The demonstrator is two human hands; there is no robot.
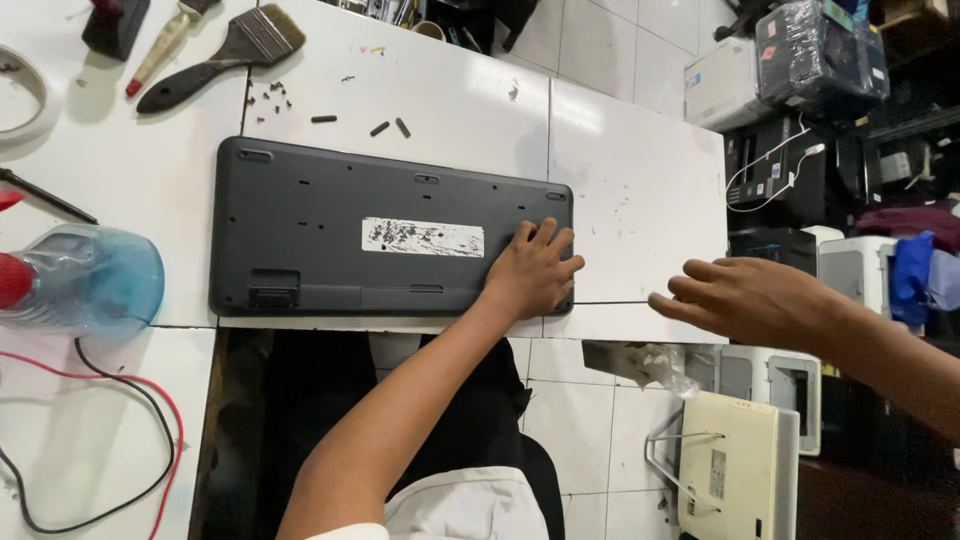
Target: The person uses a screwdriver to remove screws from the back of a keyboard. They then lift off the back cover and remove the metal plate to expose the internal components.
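1. Far left on the white bench (pixel 640 200) lies a blue plastic bottle (pixel 95 280) on its side, with red and black wires (pixel 150 420) looping below it. Two paint brushes (pixel 220 55) sit at the top edge.
2. The dark grey keyboard (pixel 330 230) lies face down and flat near the bench's front edge, its worn white label (pixel 422 237) facing up. Small loose screws (pixel 275 95) are scattered just behind it.
3. My left hand (pixel 532 270) rests on the keyboard's right end, fingers (pixel 548 240) spread flat on the back, gripping nothing.
4. I judge the keyboard light, stiff and slick plastic, best held by its two short ends.
5. My right hand (pixel 745 298) hovers off the bench's right edge, open, fingers loosely extended, empty.
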